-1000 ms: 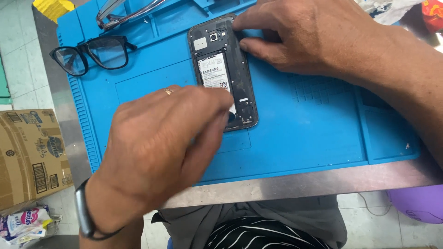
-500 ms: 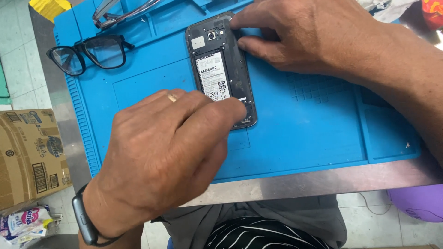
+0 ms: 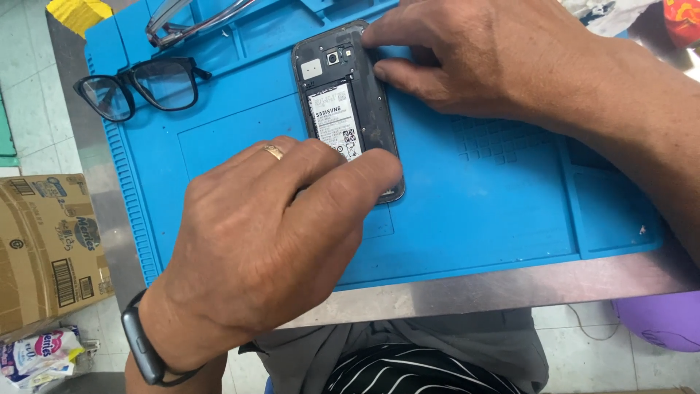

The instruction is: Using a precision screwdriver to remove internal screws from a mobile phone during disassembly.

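A dark smartphone [image 3: 348, 95] with its back cover off lies on a blue repair mat [image 3: 467, 190], its battery and camera exposed. My left hand [image 3: 270, 241], with a gold ring and a dark wristband, covers the phone's lower end, fingertips pressing on it. My right hand [image 3: 481, 62] rests at the phone's upper right edge, with fingertips holding that side steady. Whether a tool sits under my left fingers is hidden.
Black-framed glasses [image 3: 142, 87] lie on the mat at the upper left, with metal tweezers [image 3: 189, 18] beyond them. A cardboard box [image 3: 44, 248] stands on the floor at left. The metal table edge [image 3: 510, 284] runs below the mat.
My left hand has slid a little to the right along the phone's lower end. The phone and my right hand have stayed almost still.
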